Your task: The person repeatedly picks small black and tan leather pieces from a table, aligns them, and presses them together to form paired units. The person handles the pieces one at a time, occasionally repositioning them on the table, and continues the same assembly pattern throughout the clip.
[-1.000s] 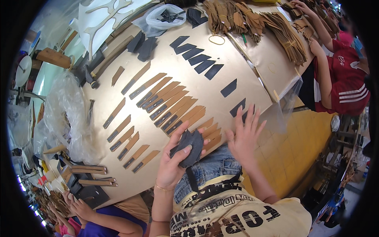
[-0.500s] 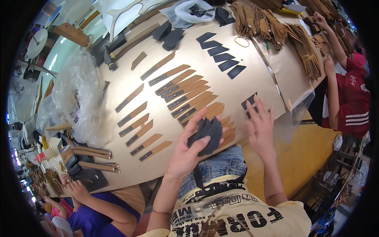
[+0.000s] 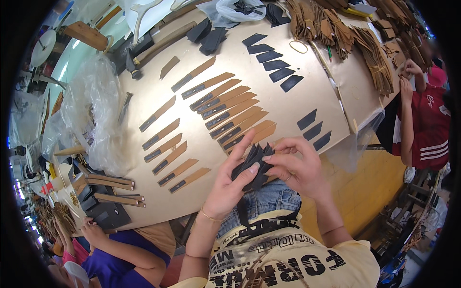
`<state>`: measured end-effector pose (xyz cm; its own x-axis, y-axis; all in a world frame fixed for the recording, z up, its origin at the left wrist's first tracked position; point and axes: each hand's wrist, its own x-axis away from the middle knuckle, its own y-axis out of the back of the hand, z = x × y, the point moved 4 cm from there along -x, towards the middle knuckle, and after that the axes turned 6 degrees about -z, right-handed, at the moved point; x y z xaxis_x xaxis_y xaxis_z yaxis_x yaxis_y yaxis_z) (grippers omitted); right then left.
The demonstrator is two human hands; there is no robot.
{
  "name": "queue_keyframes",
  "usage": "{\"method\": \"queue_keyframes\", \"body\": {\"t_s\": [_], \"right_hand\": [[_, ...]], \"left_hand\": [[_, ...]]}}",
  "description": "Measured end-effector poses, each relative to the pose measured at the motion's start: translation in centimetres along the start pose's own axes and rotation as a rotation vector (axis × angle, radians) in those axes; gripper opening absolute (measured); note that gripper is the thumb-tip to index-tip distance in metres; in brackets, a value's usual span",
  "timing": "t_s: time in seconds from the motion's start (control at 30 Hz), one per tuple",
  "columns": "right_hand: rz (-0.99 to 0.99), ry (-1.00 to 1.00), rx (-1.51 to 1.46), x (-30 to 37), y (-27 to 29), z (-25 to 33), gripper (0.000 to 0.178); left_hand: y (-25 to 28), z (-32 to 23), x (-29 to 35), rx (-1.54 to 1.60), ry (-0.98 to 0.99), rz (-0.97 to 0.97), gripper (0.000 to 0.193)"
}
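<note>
A fanned stack of thin black pieces with slanted, pointed ends (image 3: 251, 167) is gripped in my left hand (image 3: 224, 185), thumb across its top. My right hand (image 3: 301, 165) meets the stack's right side, its thumb and fingers pinching the edge of a black piece there. Just beyond my right hand, three black slanted pieces (image 3: 313, 130) lie apart on the table. Farther off is a staggered row of several similar black pieces (image 3: 272, 66). Beyond my left hand, brown strips with dark inset ends (image 3: 225, 116) lie overlapping in a row, and more brown strips (image 3: 165, 153) lie to the left.
A hammer (image 3: 132, 67), clear plastic sheeting (image 3: 93, 115) and a black item with brown straps (image 3: 103, 213) lie left. Black piece piles (image 3: 212, 41) and a white plastic bag (image 3: 237, 12) sit at the back. Bundled brown pieces (image 3: 374, 62) lie right. Co-workers' hands (image 3: 408, 77) work at both sides.
My right hand has come in from the right, away from the loose black pieces, to the stack in my left hand. It now pinches the stack's edge. Three loose pieces are uncovered.
</note>
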<state>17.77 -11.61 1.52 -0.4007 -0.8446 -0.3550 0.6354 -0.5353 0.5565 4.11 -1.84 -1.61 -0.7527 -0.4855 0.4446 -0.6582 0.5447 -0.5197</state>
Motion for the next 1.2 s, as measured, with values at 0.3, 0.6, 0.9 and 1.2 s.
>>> {"method": "queue_keyframes", "body": {"t_s": [0.3, 0.6, 0.9, 1.2], "right_hand": [[-0.003, -0.063, -0.098, -1.1, 2.2, -1.8, 0.016], [0.178, -0.24, 0.296, -6.1, 6.4, -13.2, 0.011], [-0.051, -0.151, 0.239, -4.4, 5.5, -8.1, 0.025], [0.163, 0.076, -0.027, -2.7, 1.0, -1.5, 0.026]], "left_hand": [[-0.3, -0.3, -0.4, 0.16, 0.022, 0.031, 0.059], [1.0, -1.8, 0.0, 0.058, -0.108, -0.063, 0.057], [-0.7, -1.2, -0.7, 0.2, 0.0, -0.014, 0.062], [-1.1, -1.1, -0.6, -0.145, -0.078, -0.014, 0.061]]}}
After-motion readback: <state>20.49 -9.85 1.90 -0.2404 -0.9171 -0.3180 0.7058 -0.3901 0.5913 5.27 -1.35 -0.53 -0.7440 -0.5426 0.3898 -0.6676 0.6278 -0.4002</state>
